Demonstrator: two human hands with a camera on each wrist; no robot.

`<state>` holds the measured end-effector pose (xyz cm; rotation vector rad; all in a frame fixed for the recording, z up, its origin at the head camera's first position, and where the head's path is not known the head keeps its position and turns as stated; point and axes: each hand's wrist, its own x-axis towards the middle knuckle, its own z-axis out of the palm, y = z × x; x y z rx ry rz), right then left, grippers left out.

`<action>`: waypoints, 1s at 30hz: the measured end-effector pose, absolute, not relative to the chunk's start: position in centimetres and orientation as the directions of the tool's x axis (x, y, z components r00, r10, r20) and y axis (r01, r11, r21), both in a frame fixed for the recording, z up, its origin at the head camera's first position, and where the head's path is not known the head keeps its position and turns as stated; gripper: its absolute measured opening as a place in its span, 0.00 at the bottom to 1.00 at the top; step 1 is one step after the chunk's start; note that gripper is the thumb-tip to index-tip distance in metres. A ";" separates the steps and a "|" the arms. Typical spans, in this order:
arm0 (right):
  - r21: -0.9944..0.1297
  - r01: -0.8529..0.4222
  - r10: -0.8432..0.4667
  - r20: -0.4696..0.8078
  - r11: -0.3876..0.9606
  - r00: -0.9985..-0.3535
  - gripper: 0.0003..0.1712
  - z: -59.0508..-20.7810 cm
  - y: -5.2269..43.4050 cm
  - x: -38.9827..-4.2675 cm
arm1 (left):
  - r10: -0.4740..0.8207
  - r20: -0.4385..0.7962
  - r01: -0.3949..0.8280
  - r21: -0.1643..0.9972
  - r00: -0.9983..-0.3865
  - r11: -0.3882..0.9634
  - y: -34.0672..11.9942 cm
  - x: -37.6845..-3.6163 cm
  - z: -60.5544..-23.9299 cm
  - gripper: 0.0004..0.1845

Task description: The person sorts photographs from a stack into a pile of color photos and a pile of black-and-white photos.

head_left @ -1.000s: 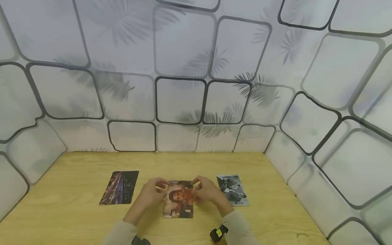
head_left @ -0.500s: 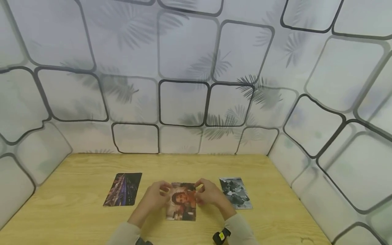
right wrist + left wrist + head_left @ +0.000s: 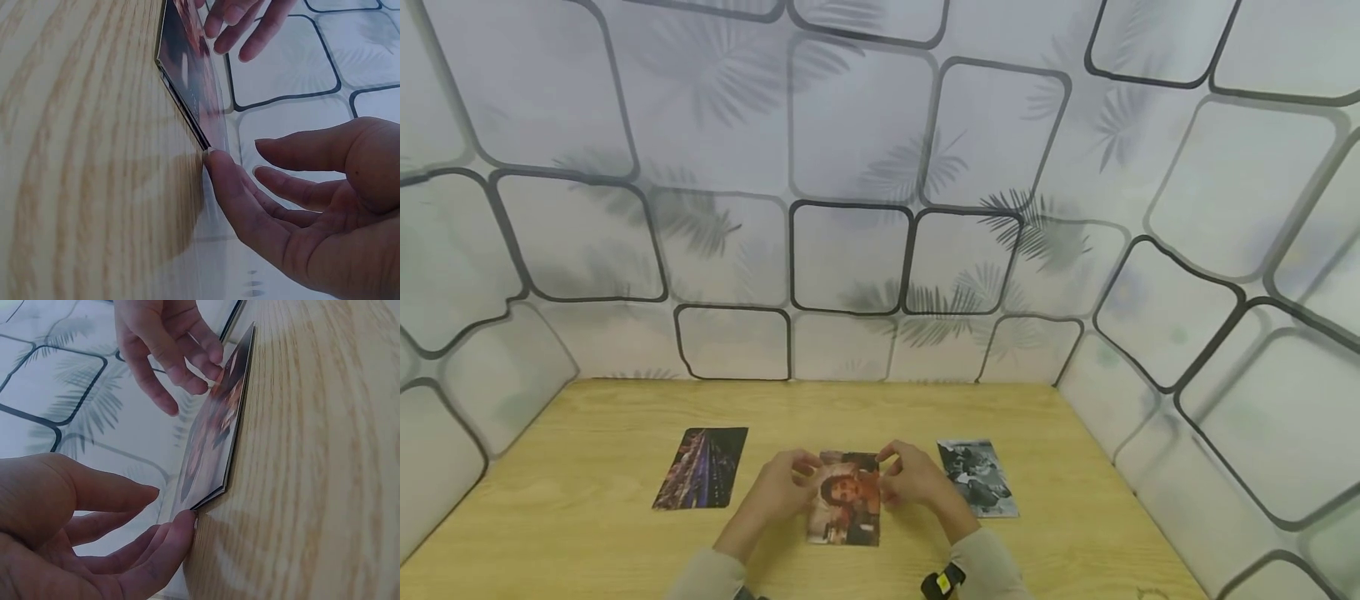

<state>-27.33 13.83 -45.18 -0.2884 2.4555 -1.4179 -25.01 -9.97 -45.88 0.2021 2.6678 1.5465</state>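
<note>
A thin stack of photos with a reddish portrait on top [image 3: 844, 510] lies on the wooden table [image 3: 587, 542] between my hands. My left hand [image 3: 801, 468] touches its upper left corner with relaxed fingers. In the left wrist view a fingertip [image 3: 187, 520] rests against the corner of the portrait stack [image 3: 215, 434]. My right hand [image 3: 889, 467] touches the upper right corner. In the right wrist view its fingertip [image 3: 212, 159] meets the edge of the portrait stack [image 3: 187, 69]. Neither hand grips the stack.
A dark purple night-scene photo [image 3: 702, 479] lies to the left of the stack. To the right lies a black-and-white photo [image 3: 977, 477]. Patterned white walls [image 3: 850, 208] close the table in at the back and both sides.
Both hands stay at the top corners of the portrait stack with only slight finger movement. The head view has tilted up a little.
</note>
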 end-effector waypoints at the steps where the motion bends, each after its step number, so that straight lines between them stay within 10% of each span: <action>1: -0.869 -0.026 -0.313 -0.150 0.494 -0.938 0.19 -45.2 13.8 -27.3 | 0.137 0.018 0.084 0.868 -0.990 0.490 -10.0 -25.0 -45.9 0.14; 30: -0.868 -0.030 -0.312 -0.146 0.495 -0.939 0.19 -45.5 13.7 -27.3 | 0.111 -0.002 0.053 0.871 -0.994 0.488 -10.4 -25.2 -46.3 0.28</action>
